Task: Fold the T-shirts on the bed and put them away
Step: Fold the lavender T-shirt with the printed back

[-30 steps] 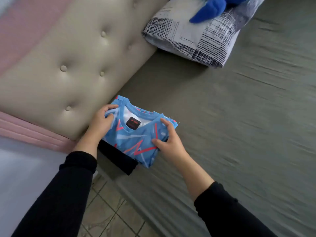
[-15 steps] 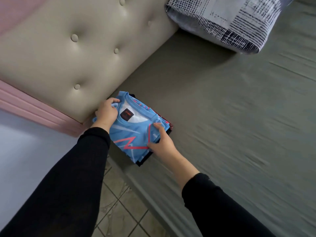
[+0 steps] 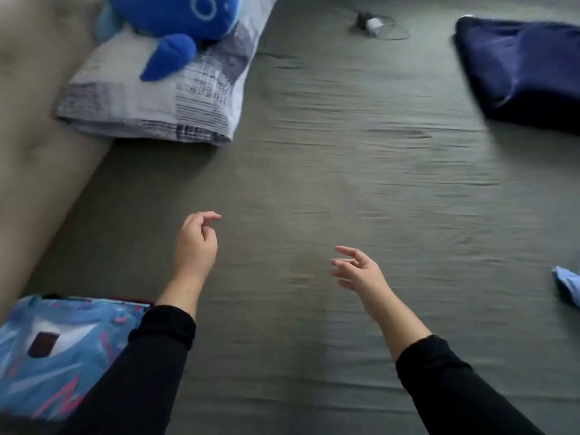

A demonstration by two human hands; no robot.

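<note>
Folded light-blue patterned T-shirt (image 3: 47,350): near-left corner of grey-green bed sheet (image 3: 314,189), beside left sleeve. Left hand (image 3: 196,243): empty, fingers loosely curled, above sheet. Right hand (image 3: 361,271): empty, fingers spread. Far: grey printed pillow (image 3: 163,102) bearing blue plush toy (image 3: 175,23); navy folded fabric (image 3: 527,70) far right.

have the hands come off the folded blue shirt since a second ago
Yes. Both the left hand and right hand hang empty over the bedsheet; the blue shirt lies by the headboard.
</note>
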